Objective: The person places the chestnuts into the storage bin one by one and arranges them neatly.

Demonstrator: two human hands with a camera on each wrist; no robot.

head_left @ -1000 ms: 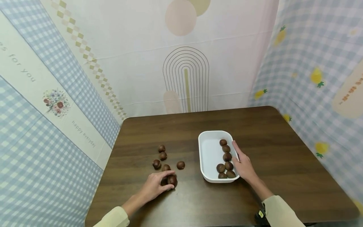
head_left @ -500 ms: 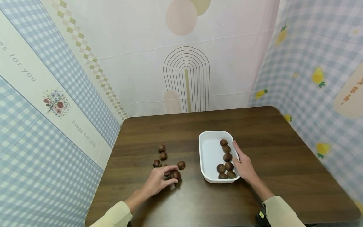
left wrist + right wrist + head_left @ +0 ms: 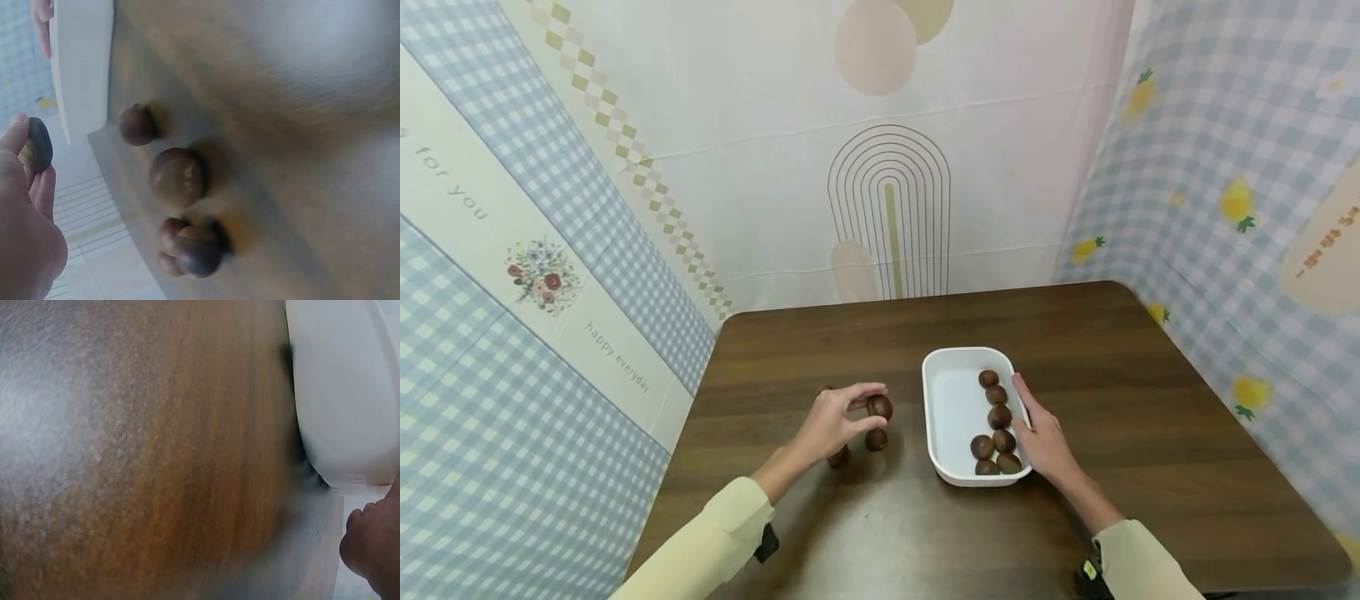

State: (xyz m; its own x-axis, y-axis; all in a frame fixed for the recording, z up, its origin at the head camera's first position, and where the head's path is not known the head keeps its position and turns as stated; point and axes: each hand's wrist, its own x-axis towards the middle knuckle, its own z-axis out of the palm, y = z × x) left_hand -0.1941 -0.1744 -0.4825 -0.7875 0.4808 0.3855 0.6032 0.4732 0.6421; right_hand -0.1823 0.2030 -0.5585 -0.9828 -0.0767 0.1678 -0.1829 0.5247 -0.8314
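My left hand (image 3: 835, 423) pinches a brown chestnut (image 3: 880, 407) between thumb and fingers, held up over the table left of the white tray. In the left wrist view the same chestnut (image 3: 39, 145) sits at the fingertips, clear of the wood. Below that hand lie loose chestnuts, one (image 3: 876, 439) nearest the tray and another (image 3: 838, 457) partly covered by the wrist. The right hand (image 3: 1047, 442) grips the right wall of the white tray (image 3: 928, 417), thumb over the rim and fingers along the outside. Several chestnuts (image 3: 999, 417) lie in the tray's right half.
Beneath everything is a dark wooden table (image 3: 1060, 325) with rounded corners. A patterned cloth (image 3: 760, 167) hangs behind it, and checked cloth (image 3: 1195, 208) hangs at the right. Several table chestnuts (image 3: 199, 251) cluster together in the left wrist view.
My left hand has lifted its chestnut off the group and moved it away from me and slightly right. The right hand and the tray have stayed in place.
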